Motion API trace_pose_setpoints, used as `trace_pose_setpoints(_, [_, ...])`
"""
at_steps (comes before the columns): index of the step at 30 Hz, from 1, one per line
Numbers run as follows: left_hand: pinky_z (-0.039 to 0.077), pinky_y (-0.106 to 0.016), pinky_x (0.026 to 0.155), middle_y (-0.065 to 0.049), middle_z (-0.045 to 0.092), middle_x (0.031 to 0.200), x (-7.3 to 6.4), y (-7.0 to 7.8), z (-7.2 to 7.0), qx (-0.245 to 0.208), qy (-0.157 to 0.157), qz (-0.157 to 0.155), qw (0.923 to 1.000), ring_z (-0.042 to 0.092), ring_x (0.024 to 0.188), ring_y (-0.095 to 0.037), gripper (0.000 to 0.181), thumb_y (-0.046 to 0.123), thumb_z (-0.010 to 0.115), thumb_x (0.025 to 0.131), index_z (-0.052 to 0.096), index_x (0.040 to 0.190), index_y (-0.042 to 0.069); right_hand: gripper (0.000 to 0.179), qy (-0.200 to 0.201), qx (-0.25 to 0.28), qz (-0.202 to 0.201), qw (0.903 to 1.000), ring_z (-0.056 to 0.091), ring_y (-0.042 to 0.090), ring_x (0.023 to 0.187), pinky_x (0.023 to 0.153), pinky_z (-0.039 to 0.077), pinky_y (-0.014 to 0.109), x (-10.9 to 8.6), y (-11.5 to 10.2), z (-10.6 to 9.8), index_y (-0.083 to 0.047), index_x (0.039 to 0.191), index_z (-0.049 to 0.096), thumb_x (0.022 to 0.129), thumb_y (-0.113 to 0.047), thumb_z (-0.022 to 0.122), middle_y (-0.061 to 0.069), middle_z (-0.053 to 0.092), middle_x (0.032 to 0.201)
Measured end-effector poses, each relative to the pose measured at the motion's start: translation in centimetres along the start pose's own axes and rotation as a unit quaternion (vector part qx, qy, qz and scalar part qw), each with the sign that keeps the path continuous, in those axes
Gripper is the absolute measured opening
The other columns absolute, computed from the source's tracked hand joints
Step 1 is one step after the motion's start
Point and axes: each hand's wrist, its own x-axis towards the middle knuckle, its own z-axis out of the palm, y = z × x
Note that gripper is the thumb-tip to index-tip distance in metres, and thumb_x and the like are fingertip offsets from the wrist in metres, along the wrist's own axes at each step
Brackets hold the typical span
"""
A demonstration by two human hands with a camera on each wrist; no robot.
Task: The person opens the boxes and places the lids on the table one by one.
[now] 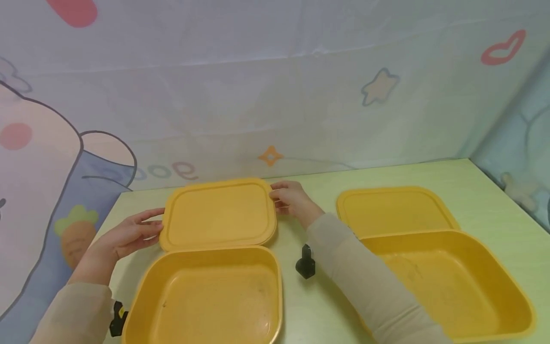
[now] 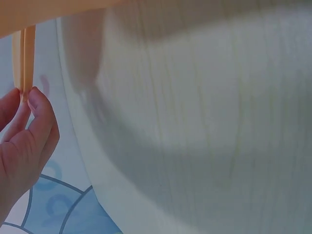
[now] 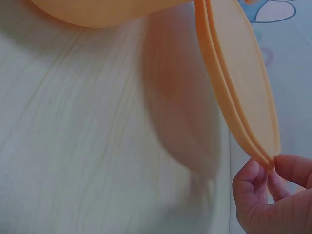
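Observation:
Both hands hold a yellow rectangular plastic lid (image 1: 221,215) by its opposite short sides, behind the left yellow tub (image 1: 223,298). My left hand (image 1: 131,234) pinches the left edge between thumb and fingers, as the left wrist view also shows at the lid's edge (image 2: 24,58). On the far side, the right hand (image 1: 296,200) pinches the right edge near its back corner. In the right wrist view the lid (image 3: 239,87) stands tilted above the table, its rim double-ridged, casting a shadow. The tub's front part is cut off by the head view.
A second yellow tub (image 1: 447,286) stands at the right, with another yellow lid (image 1: 395,210) behind it. My right sleeve (image 1: 365,277) crosses its left side. A printed cloth backdrop (image 1: 240,105) borders the pale wooden table (image 1: 309,191) at the back.

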Motion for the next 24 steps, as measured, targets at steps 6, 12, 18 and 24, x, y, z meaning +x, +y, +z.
trace_pose_setpoints(6, [0.057,-0.023,0.084,0.005,0.065,0.104,0.0,-0.5,0.1,0.012,-0.003,-0.012,0.9999,0.066,0.094,-0.008,0.040,0.001,0.058,0.102,0.058,0.130,0.029,0.038,0.004,-0.001,0.007,1.0000,0.051,0.010,0.061,0.057,0.048,0.020,0.2,0.6,0.1,0.001,0.134,0.060,0.096,0.003,0.059,0.002,0.055,0.079])
trace_pose_setpoints(12, [0.058,-0.024,0.085,0.004,0.068,0.104,0.0,-1.1,0.3,0.003,-0.019,-0.016,0.9997,0.068,0.095,-0.009,0.046,-0.002,0.058,0.101,0.054,0.137,0.026,0.036,0.007,-0.002,0.013,0.9999,0.049,0.010,0.058,0.055,0.047,0.020,0.3,1.1,-0.2,0.003,0.133,0.060,0.097,0.004,0.059,0.002,0.056,0.076])
trace_pose_setpoints(18, [0.057,-0.023,0.083,0.004,0.068,0.104,0.2,-1.4,0.4,0.007,-0.022,-0.023,0.9995,0.067,0.095,-0.010,0.047,0.000,0.059,0.101,0.052,0.141,0.023,0.036,0.009,0.005,0.020,0.9997,0.049,0.010,0.056,0.053,0.047,0.019,0.2,1.5,-0.2,0.004,0.132,0.060,0.096,0.005,0.059,0.003,0.056,0.074])
trace_pose_setpoints(24, [0.058,-0.023,0.085,0.004,0.067,0.106,0.2,-1.8,0.6,0.023,-0.019,-0.033,0.9990,0.068,0.096,-0.009,0.068,0.002,0.059,0.102,0.025,0.160,0.007,0.037,0.010,0.023,0.033,0.9991,0.051,0.010,0.058,0.049,0.047,0.018,0.3,2.0,-0.2,0.004,0.132,0.060,0.096,0.007,0.057,0.003,0.057,0.075])
